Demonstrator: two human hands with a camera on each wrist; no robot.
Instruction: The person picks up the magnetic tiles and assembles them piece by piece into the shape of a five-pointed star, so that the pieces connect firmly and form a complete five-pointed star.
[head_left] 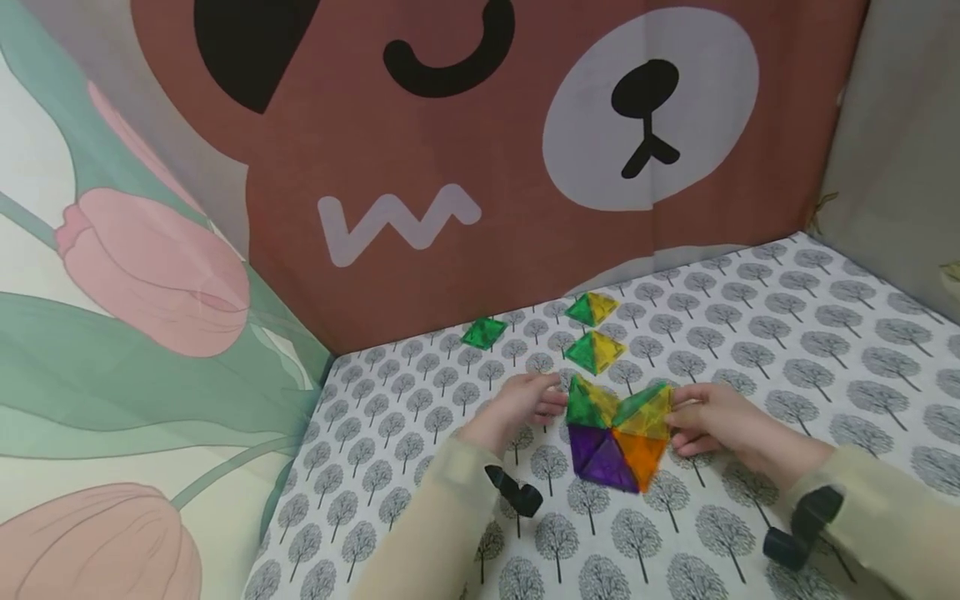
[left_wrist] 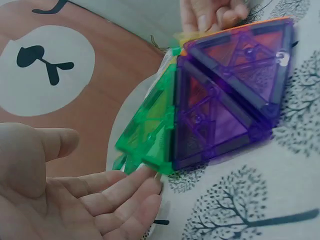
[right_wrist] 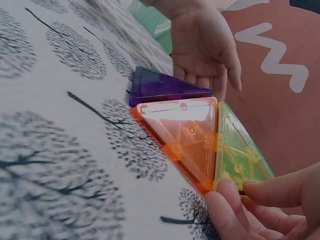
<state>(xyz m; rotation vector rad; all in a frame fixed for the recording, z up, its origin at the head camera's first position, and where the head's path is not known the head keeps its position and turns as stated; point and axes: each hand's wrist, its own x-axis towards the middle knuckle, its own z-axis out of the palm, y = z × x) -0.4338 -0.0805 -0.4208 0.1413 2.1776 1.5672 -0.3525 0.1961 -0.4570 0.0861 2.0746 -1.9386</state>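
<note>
A cluster of translucent magnetic tiles stands on the cloth between both hands. Its front has purple triangles and an orange triangle; green and yellow ones rise behind. On its left side my left hand has its fingers extended, with fingertips against the green tile and the thumb apart. My right hand pinches the corner of the yellow tile between thumb and fingers, beside the orange tile. The cluster's far underside is hidden.
Behind the cluster lie two green-and-yellow tile pieces and a green piece. A tree-print cloth covers the surface. A brown bear-print curtain borders the back, and a tulip-print curtain the left.
</note>
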